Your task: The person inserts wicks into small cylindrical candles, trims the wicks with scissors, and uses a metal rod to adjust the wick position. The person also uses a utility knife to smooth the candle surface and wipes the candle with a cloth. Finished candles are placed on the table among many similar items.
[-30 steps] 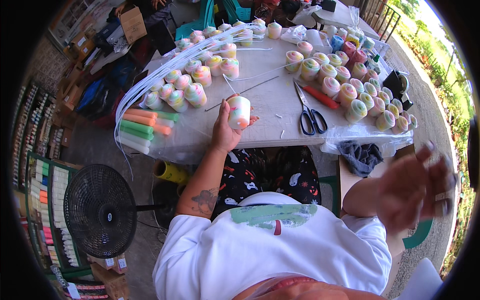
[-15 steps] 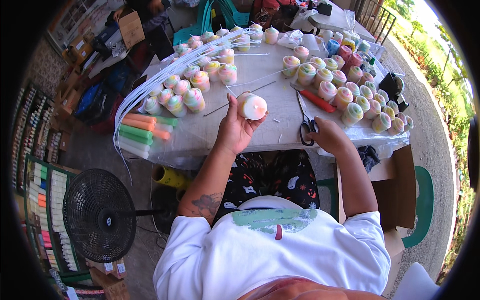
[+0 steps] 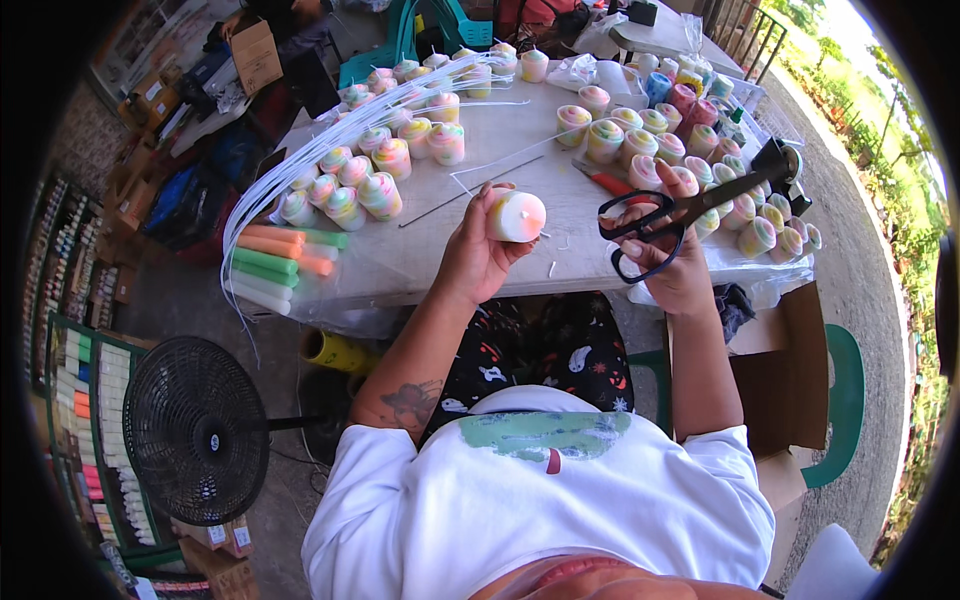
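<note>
Nr front edge of worktop (image 3: 400,265), prob. firm, slick candle (image 3: 516,216) was clasped, best so, round sides by L grip (image 3: 475,255), scissors (image 3: 700,207) by handles in R grip (image 3: 672,270).

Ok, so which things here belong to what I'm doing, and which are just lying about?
Seem part of it:
Candle, in your left hand
Scissors, in your right hand
Other candles, probably

Likely just lying about:
Fan
Cloth
Open box

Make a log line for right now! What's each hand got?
Left hand: holding candle | Right hand: holding dark-handled scissors | Table: more candles left and right
</note>
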Tool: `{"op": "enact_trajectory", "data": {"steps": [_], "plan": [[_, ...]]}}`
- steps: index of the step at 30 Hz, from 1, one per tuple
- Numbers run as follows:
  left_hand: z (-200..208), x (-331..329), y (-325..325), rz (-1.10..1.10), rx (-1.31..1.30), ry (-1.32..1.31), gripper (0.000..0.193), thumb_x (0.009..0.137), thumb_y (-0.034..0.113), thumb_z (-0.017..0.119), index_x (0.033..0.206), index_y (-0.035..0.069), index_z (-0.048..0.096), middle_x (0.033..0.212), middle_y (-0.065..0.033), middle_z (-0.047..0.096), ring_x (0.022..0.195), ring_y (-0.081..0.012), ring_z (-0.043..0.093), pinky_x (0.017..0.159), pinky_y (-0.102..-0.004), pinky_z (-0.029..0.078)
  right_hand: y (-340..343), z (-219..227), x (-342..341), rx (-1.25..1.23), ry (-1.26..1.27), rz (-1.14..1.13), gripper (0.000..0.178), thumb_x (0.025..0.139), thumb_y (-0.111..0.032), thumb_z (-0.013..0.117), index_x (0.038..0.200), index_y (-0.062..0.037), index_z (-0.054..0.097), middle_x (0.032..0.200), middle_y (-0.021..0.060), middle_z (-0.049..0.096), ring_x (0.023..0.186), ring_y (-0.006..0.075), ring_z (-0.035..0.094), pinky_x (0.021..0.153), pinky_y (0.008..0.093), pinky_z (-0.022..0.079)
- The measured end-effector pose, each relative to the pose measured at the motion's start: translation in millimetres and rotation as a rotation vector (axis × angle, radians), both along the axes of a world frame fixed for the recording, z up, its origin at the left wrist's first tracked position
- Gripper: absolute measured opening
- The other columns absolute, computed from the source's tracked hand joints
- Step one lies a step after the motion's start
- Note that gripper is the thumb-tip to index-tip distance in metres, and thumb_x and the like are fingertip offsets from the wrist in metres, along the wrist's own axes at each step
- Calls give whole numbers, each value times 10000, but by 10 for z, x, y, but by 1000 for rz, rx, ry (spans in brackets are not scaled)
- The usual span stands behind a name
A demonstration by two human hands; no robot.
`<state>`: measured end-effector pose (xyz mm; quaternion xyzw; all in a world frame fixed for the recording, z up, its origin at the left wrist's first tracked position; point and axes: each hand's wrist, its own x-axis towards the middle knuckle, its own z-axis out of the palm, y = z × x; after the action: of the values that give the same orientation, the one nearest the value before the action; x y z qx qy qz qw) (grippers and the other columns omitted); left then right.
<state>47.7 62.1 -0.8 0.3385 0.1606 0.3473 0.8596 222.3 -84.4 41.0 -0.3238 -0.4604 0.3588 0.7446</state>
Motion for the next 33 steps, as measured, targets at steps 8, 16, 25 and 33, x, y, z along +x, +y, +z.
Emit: {"op": "enact_trajectory", "data": {"steps": [8,16,25,33], "plan": [[-15,122,10,-36,34,0,470,940,525,481,1145,103,504,881,-85,623,646,-174,637,484,-256,498,-119,423,-443,469,-267,-414,615,835,13,658,1336,-56,308,1120,144,573,1062,293,611,839,333,513],[57,121,-46,95,17,-9,420,952,464,498,1124,82,495,881,-91,623,617,-166,622,471,-235,491,-109,323,-523,332,-449,-385,505,842,117,584,1274,-43,377,1133,128,565,1054,201,594,836,303,501],[132,225,-229,93,26,-65,416,954,462,499,1134,86,487,911,-87,610,630,-176,611,475,-254,483,34,127,-584,150,-598,-290,501,875,71,568,1297,-65,336,1167,184,566,1087,292,600,862,360,514],[167,233,-135,132,9,-57,412,961,468,469,1130,93,485,887,-89,614,619,-169,607,471,-251,478,138,160,-635,45,-589,-264,507,882,85,544,1312,-54,314,1150,173,575,1101,317,588,917,392,484]]}}
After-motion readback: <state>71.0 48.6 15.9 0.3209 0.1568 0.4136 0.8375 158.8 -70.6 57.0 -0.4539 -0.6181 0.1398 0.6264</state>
